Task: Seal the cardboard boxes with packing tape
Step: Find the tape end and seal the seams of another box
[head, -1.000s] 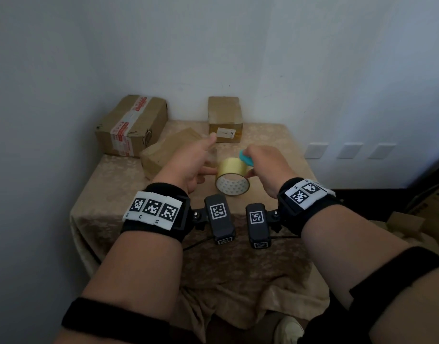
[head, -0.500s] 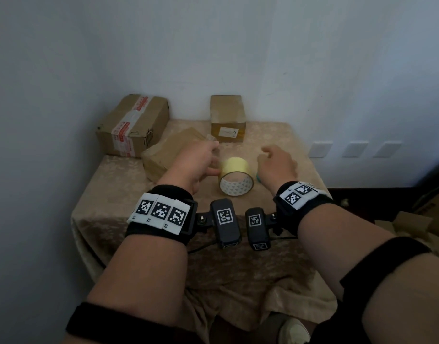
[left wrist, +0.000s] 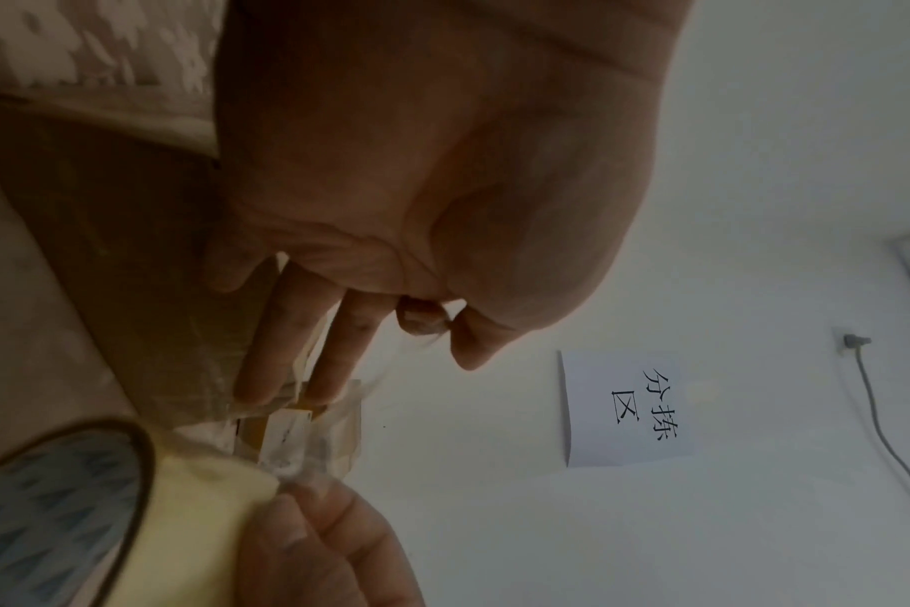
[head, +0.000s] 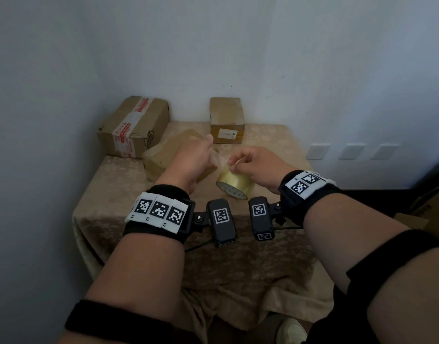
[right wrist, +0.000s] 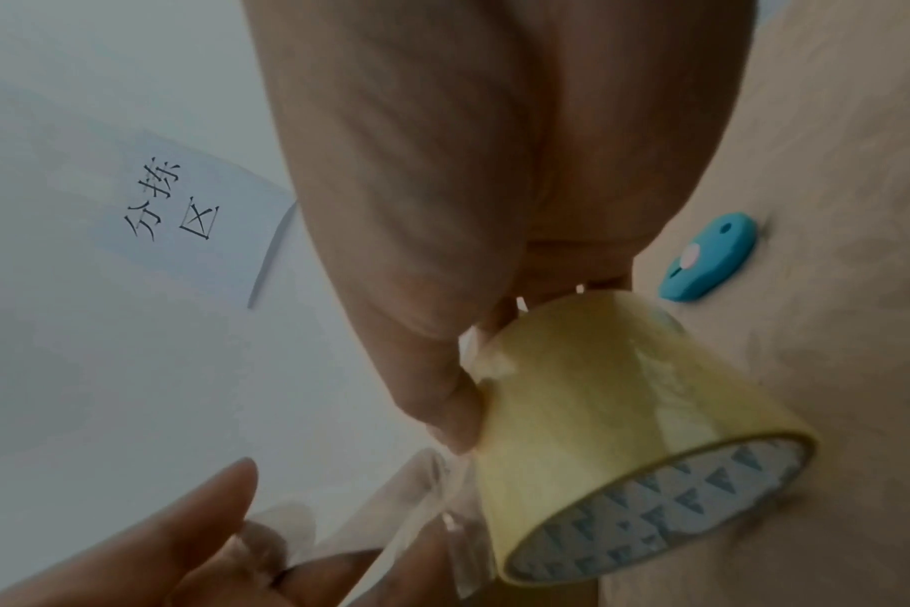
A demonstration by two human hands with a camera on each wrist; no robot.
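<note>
While gripped in the right hand (head: 253, 165), thumb on its outer wrap and fingers curled round its far side, the roll of clear tape (head: 234, 184) hangs just above the cloth-covered table (head: 263, 264), between the two hands, patterned core facing the camera. Pulled from it toward the left hand (head: 188, 162), a short crumpled strip of tape (head: 219, 157), pinched there between thumb and forefinger, the other fingers held out almost straight. Directly beneath and behind the left hand, the nearest cardboard box (head: 163, 155), lying at an angle on the table. At the back left corner, a larger box (head: 134, 125) crossed by a white tape band with red print too small to read. At the back centre against the wall, a small upright box (head: 227, 119) with a white label (head: 227, 133), its writing illegible. Beside the roll in the right wrist view, flat on the cloth, a small blue cutter (right wrist: 710, 256) with a pink button. On the wall, a white paper sign (left wrist: 627, 406) reading 分拣区.
</note>
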